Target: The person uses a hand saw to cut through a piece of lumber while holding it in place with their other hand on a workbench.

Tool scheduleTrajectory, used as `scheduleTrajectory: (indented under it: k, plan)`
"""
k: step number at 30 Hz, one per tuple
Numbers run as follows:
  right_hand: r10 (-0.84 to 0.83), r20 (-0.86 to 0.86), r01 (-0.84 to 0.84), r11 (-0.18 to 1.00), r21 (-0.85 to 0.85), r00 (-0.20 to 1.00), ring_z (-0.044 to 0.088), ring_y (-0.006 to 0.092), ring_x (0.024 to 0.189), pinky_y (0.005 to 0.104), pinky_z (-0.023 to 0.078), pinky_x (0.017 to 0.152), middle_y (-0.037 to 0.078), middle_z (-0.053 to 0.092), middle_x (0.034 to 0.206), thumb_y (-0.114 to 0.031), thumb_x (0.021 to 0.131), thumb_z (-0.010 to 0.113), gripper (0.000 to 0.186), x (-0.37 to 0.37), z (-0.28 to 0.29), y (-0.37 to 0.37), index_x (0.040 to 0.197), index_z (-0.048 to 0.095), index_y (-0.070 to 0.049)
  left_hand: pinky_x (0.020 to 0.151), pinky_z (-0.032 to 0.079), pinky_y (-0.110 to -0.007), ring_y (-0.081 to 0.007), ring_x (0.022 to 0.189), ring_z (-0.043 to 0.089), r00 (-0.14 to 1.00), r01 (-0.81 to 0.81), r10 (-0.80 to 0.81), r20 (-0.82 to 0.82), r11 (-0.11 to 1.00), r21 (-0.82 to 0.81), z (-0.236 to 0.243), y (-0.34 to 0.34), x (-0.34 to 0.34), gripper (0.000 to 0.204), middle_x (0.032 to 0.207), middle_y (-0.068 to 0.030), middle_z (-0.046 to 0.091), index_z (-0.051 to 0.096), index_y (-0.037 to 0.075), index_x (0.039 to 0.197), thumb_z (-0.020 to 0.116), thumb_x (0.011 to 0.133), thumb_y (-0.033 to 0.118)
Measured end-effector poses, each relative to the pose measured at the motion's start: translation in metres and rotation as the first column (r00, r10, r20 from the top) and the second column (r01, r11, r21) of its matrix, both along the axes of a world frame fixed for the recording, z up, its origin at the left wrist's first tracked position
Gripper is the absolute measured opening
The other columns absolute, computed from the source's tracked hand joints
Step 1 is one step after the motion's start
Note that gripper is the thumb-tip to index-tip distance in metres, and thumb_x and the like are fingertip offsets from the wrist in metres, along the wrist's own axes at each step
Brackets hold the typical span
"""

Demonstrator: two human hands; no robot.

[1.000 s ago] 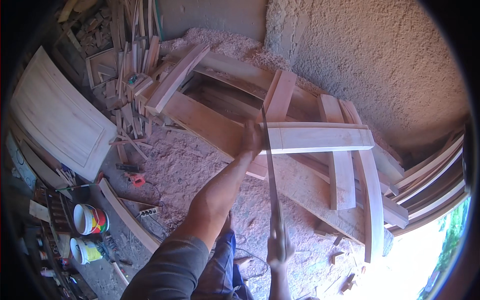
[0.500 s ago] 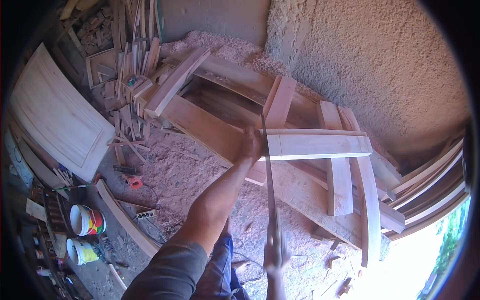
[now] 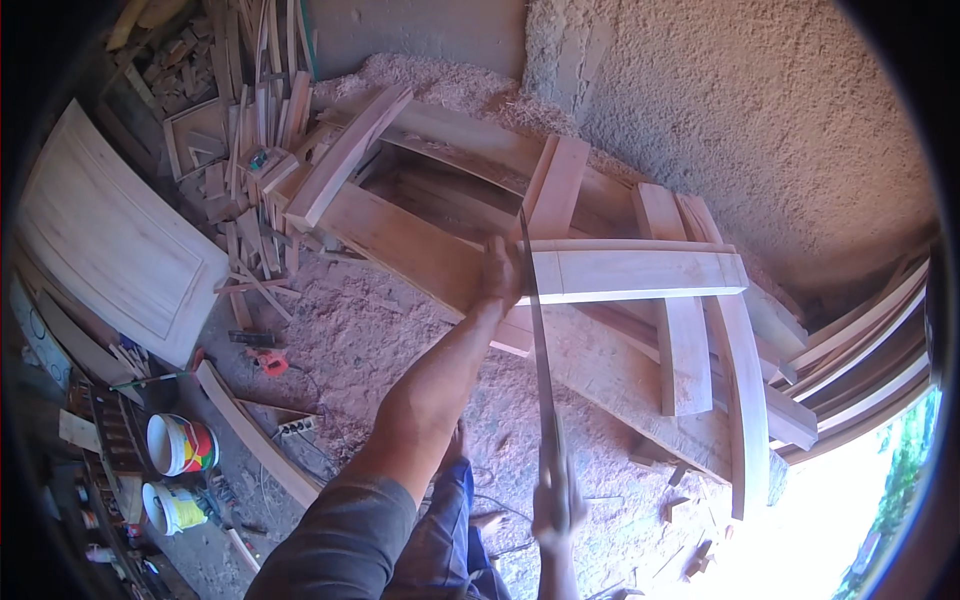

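My left hand (image 3: 501, 270) is closed on the left end of a pale wooden beam (image 3: 640, 272), which lies across other timbers. A hand saw (image 3: 542, 360) stands against the beam just right of that hand, its narrow blade crossing the beam near the held end. Low in the view, my right hand (image 3: 558, 512) is wrapped round the saw's handle end. That hand and the handle are blurred, so the handle's shape cannot be made out. Under the beam, a short block (image 3: 560, 190) and an upright-looking board (image 3: 684, 350) rest on the long timber frame.
A thick timber (image 3: 350, 155) lies across the frame's far left. A panelled door (image 3: 125, 240) leans at the left, near stacked offcuts. Two paint buckets (image 3: 182, 443), a red power tool (image 3: 270, 362) and a power strip (image 3: 297, 426) sit on the floor. A rough wall (image 3: 740, 110) rises behind.
The view has shifted slightly, so the beam appears higher. My right hand and the saw have come a little nearer to me against the beam; my left hand keeps its grip.
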State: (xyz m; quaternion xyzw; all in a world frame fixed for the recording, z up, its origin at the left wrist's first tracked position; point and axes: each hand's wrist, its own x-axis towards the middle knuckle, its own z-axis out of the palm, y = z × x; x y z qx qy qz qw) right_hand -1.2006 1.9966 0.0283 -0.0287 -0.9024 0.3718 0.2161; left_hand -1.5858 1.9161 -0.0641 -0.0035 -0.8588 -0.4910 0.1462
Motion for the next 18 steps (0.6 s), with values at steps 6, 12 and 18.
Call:
scheduleTrajectory:
  k: [6, 12, 18]
  plan:
    - [-0.099, 0.135, 0.085, 0.99, 0.108, 0.986, 0.074, 0.0318, 0.085, 0.0354, 0.054, 0.059, 0.021, 0.067, 0.132, -0.006, 0.09, 0.055, 0.052, 0.035, 0.001, -0.004, 0.141, 0.059, -0.005, 0.086, 0.049, -0.051, -0.0451, 0.104, 0.06, 0.999, 0.047, -0.048, 0.014, 0.997, 0.059, 0.002, 0.018, 0.01, 0.019, 0.107, -0.028, 0.059, 0.053, 0.0, 0.108, 0.048, 0.102, 0.017]
    - [-0.029, 0.006, 0.03, 0.99, -0.137, 1.0, 0.071, 0.0384, 0.098, 0.0391, 0.057, 0.073, 0.022, 0.067, 0.126, 0.0, 0.09, 0.054, 0.05, -0.095, 0.01, -0.003, 0.14, 0.057, -0.003, 0.089, 0.047, -0.053, -0.0477, 0.105, 0.059, 0.997, 0.009, -0.011, 0.07, 0.999, 0.032, 0.007, 0.008, 0.0, 0.021, 0.105, -0.0296, 0.058, 0.055, -0.002, 0.104, 0.047, 0.102, 0.017]
    - [-0.011, 0.144, 0.009, 1.0, 0.015, 0.99, 0.074, 0.0318, 0.076, 0.0344, 0.054, 0.053, 0.025, 0.065, 0.132, -0.001, 0.081, 0.058, 0.061, 0.051, 0.049, -0.012, 0.142, 0.056, 0.002, 0.086, 0.046, -0.051, -0.0437, 0.099, 0.058, 0.999, 0.019, -0.018, -0.044, 0.999, 0.035, -0.009, 0.009, 0.001, 0.026, 0.105, -0.026, 0.058, 0.051, 0.001, 0.101, 0.047, 0.104, 0.026]
